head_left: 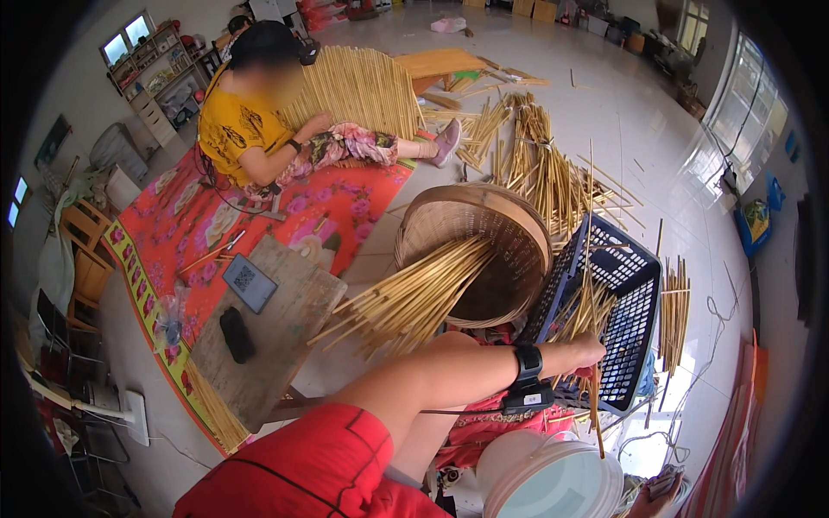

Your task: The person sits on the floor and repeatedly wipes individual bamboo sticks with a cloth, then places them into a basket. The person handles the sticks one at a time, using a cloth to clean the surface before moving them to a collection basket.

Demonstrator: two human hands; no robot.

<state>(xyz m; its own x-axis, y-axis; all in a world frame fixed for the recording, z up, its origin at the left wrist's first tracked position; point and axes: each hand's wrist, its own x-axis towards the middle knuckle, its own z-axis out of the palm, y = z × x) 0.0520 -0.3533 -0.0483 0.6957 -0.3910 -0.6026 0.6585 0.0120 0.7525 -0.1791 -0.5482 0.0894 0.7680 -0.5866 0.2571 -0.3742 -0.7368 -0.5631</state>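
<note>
Tiled floor [622, 112] all round; our left hand [587, 350] pinching thin stalks [595, 401], ends above and below grip, crate [636, 332] just right; we'd probably draw lengthwise, avoiding snags; right hand [654, 502], can't tell

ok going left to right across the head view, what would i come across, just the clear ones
Wooden chairs → black case on the wooden board → woven basket → left hand gripping thin sticks → right hand, partly cut off → striped red cloth.
</note>
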